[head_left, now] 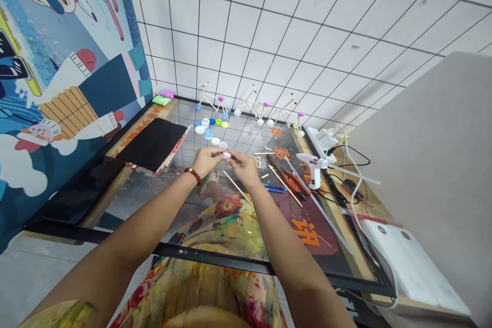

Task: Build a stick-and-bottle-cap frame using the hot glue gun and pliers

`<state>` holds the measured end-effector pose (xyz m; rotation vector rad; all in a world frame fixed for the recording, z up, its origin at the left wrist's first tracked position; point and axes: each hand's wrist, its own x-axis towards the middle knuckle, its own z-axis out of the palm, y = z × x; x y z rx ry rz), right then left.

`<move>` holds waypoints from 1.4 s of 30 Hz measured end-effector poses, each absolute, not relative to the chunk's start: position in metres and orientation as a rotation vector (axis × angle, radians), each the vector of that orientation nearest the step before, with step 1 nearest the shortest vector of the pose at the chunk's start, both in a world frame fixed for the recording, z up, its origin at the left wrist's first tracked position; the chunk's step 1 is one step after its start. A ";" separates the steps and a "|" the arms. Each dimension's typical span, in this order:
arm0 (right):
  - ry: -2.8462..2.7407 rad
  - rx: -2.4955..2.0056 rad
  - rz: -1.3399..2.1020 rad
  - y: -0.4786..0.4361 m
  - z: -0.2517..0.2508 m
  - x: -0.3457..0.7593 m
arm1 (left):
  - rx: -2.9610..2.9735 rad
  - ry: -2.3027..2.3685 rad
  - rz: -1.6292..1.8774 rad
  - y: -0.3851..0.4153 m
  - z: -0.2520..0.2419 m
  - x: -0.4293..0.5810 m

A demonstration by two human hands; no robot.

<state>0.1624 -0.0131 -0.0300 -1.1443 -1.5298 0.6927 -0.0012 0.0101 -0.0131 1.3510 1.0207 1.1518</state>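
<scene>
Over the middle of the glossy tabletop, my left hand (208, 161) and my right hand (245, 168) meet fingertip to fingertip. Both pinch a small white piece that looks like a bottle cap (226, 155); the fingers cover part of it. Just beyond my hands lie loose bottle caps, among them a white cap (215, 141), a light blue cap (208, 134) and a yellow cap (225, 124). A thin wooden stick (236, 186) lies under my right hand. Short cut stick pieces (265, 176) are scattered to its right.
Three small stick-and-cap bicycle models (249, 105) stand along the back wall. At right are a white glue gun (313, 168), a blue utility knife (275, 188), pliers (294, 182), a clear glue stick (302, 177) and cables. A black board (151, 143) lies at left.
</scene>
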 end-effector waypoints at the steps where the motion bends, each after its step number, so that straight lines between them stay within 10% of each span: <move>1: -1.503 -1.147 0.716 -0.012 -0.034 0.162 | 1.353 1.027 1.159 0.011 -0.015 -0.001; 42: -1.252 -1.104 1.015 -0.009 -0.041 0.161 | 1.353 1.038 1.145 0.021 -0.019 0.003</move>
